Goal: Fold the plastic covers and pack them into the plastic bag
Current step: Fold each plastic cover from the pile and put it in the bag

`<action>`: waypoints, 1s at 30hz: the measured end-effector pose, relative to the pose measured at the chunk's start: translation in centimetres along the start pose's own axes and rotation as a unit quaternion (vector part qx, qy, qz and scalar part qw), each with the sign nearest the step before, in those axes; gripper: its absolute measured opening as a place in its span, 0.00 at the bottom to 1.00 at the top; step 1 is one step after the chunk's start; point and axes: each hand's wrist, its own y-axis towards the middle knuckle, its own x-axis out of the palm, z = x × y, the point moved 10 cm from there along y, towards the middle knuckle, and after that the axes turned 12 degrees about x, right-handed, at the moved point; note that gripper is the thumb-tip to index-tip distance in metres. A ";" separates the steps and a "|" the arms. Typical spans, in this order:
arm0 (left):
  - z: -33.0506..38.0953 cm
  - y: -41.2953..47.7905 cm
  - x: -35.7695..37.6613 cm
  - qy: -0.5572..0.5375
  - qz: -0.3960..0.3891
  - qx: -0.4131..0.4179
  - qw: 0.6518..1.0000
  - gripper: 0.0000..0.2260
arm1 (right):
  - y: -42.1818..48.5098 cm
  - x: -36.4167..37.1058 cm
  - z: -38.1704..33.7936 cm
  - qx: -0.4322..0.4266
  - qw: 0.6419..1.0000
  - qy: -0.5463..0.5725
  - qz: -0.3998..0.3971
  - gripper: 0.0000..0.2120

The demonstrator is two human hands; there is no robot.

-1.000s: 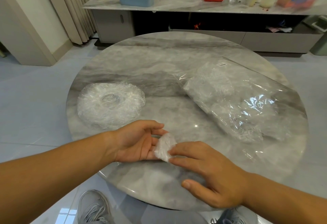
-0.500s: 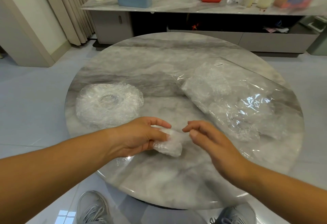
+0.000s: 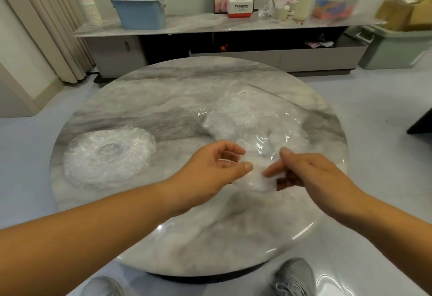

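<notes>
Fingers (image 3: 231,150) of left hand (image 3: 208,171): curled, thumb pinching one edge of the folded cover (image 3: 253,180).
Fingers of right hand (image 3: 311,174): half-curled, pinching the opposite edge.
Folded cover: small, white, crumpled wad between both hands, over the desk (image 3: 210,237).
Plastic bag (image 3: 257,118): clear, just behind the hands.
Unfolded covers (image 3: 107,155): round stack, desk's left.

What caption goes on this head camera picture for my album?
Left hand and right hand hold a folded cover at the table, near the plastic bag.

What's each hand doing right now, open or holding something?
Left hand: pinching the folded cover.
Right hand: gripping the same folded cover.
</notes>
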 end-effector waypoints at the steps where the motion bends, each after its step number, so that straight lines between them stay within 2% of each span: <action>1: 0.5 0.3 0.5 0.012 0.002 0.010 1.000 0.09 | 0.1 -2.4 -0.2 -0.011 0.999 0.012 0.049 0.27; 3: 1.5 1.0 1.8 0.073 -0.016 0.042 0.996 0.09 | 0.2 -7.0 0.1 -0.020 0.988 0.047 0.148 0.32; 5: 1.9 1.2 4.0 0.162 -0.076 0.073 0.981 0.13 | 0.5 -10.5 1.4 -0.004 0.972 0.063 0.227 0.36; 7: 1.5 1.2 6.3 0.221 -0.138 0.089 0.961 0.19 | 0.9 -12.0 3.2 0.038 0.965 0.059 0.253 0.36; 11: 0.4 1.2 9.2 0.285 -0.208 0.070 0.933 0.27 | 1.9 -11.5 5.7 0.100 0.970 0.063 0.214 0.38; 15: -0.4 1.8 10.0 0.386 -0.225 0.075 0.892 0.35 | 2.3 -9.1 5.6 0.089 0.980 0.083 0.155 0.38; 19: -0.7 1.9 9.3 0.369 -0.209 0.077 0.902 0.38 | 2.9 -7.7 5.0 0.057 0.981 0.145 0.115 0.36; 24: -0.7 0.8 8.0 0.309 -0.208 0.100 0.923 0.37 | 4.2 -5.8 4.4 0.052 0.974 0.216 0.039 0.39; 30: -0.2 -0.4 5.6 0.285 -0.189 0.142 0.929 0.37 | 6.0 -2.4 0.8 0.044 0.930 0.355 -0.084 0.47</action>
